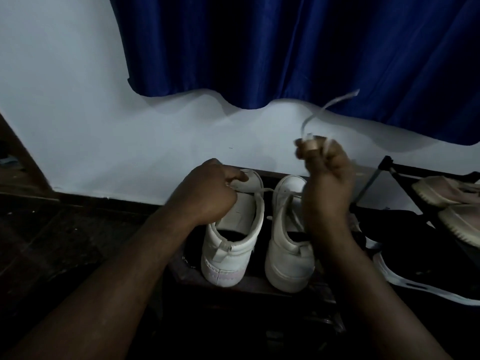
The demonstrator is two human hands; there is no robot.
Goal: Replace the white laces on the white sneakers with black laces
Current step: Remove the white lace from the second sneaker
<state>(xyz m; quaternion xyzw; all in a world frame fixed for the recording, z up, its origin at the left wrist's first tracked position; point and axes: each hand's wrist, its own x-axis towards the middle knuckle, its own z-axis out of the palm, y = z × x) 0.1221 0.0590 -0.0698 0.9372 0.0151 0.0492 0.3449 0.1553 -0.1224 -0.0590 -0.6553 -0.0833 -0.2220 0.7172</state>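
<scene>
Left sneaker (233, 245) and right sneaker (285, 258): white, smooth, thick-soled, side by side on a dark stand (228, 289), heels nearest. Left hand (207, 194) grips the left sneaker's front. Right hand (326, 175), raised, pinches a flat white lace (337, 100).

Single head-worn wide-angle view, looked forward and down. Sat close over pair of white low-top sneakers (226, 257); pale grey wall (78, 113) and dark blue satin curtain (285, 48) filled upper frame.
</scene>
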